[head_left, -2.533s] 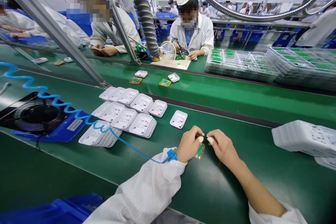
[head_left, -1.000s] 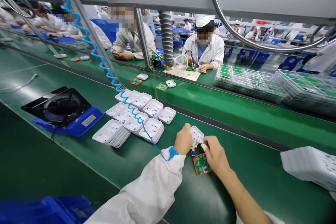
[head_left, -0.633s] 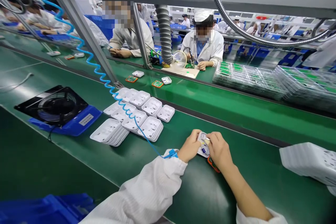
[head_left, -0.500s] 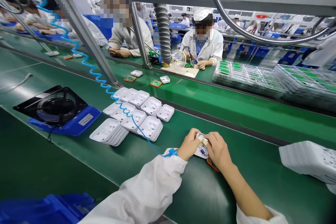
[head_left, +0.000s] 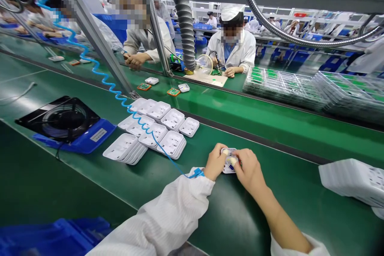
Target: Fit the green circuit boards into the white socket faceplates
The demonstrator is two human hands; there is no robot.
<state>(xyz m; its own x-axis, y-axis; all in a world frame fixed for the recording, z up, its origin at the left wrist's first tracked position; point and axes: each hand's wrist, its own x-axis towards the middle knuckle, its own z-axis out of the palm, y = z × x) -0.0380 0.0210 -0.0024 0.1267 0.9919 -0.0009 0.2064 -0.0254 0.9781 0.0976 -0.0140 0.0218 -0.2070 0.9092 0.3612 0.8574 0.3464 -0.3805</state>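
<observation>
My left hand (head_left: 215, 162) grips the left side of a small white plastic housing (head_left: 229, 171) with its open inside facing up. From the right, my right hand (head_left: 248, 169) is closed at the same housing, its thumb reaching inside. Pale covers sit on the digits that touch it. Between them a small dark blue part (head_left: 231, 167) shows in the housing; the fingers hide much of the rest. A blue wrist strap (head_left: 196, 173) with a coiled cord is on my left wrist. Left of my hands stand several stacks of white plastic covers (head_left: 171, 144).
A black fan (head_left: 69, 119) on a blue base lies at the left. White covers (head_left: 354, 180) are stacked at the right edge. Beyond the dark rail, circuit boards in orange frames (head_left: 173, 92) lie on the green belt (head_left: 228, 106). Co-workers and clear trays (head_left: 279, 88) are across.
The housing has turned more upright between my hands, and my right hand has shifted over it. The orange-framed board beneath my right hand is now hidden. Pieces on the belt have moved left.
</observation>
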